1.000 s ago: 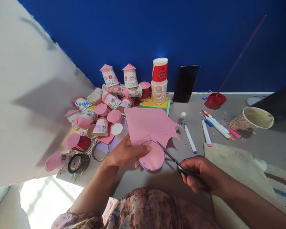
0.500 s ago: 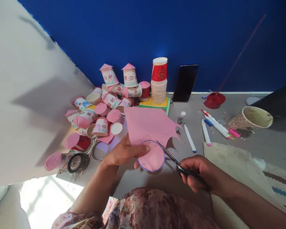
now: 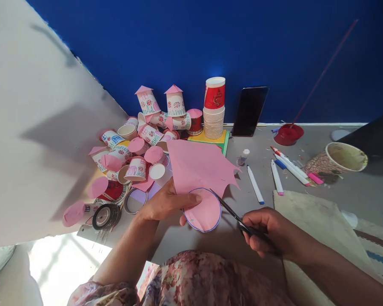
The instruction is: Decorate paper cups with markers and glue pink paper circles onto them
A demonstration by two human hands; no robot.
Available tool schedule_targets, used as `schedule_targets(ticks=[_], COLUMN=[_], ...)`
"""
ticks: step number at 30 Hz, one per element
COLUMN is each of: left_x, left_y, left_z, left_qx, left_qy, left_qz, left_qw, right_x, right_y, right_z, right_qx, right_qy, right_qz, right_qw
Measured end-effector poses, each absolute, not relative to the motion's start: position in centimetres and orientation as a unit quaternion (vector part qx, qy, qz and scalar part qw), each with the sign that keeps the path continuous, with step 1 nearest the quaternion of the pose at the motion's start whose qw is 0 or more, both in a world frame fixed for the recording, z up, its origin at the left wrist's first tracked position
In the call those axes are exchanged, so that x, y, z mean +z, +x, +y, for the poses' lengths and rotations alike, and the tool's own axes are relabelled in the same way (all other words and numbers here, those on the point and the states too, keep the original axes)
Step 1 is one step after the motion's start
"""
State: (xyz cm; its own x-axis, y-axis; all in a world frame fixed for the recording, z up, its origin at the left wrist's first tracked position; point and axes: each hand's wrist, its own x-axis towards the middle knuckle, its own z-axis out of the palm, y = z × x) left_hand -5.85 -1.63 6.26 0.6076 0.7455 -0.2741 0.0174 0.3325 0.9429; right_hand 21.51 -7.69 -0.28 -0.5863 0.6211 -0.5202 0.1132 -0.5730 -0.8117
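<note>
A sheet of pink paper [image 3: 201, 163] is pinched in my left hand [image 3: 167, 204], the thumb lying on top and fingers underneath. On its near part is a circle outlined in blue [image 3: 206, 214], cut free along its right and lower edge and still joined to the sheet at the top. The sheet's right edge is jagged from curved cuts. My right hand [image 3: 264, 231] grips black-handled scissors [image 3: 231, 208], fingers wrapped round the handles. The blades lie at the circle's upper right edge, in the cut; they look nearly closed.
Decorated paper cups [image 3: 136, 168] with pink tops are heaped at the left, beside a roll of black tape [image 3: 102, 216]. Stacked cups [image 3: 214, 108] and a phone [image 3: 250, 111] stand by the blue wall. Markers [image 3: 255, 185] and a patterned cup [image 3: 338, 159] are to the right.
The view has shifted slightly, moving the scene a little to the right. The blades stay at about the same spot on the circle, and both hands keep their holds.
</note>
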Motion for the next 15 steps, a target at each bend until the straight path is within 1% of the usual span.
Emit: schedule_targets(ticks=[15], left_x=[7.4], left_y=[-6.1], left_z=[-1.0], left_qx=[0.205], left_qy=[0.555], left_qz=[0.372], left_qw=[0.715], right_x=[-0.1], right_y=[21.7], right_z=[-7.8], right_qx=[0.755], right_qy=[-0.437], right_qz=[-0.462], right_qw=[0.162])
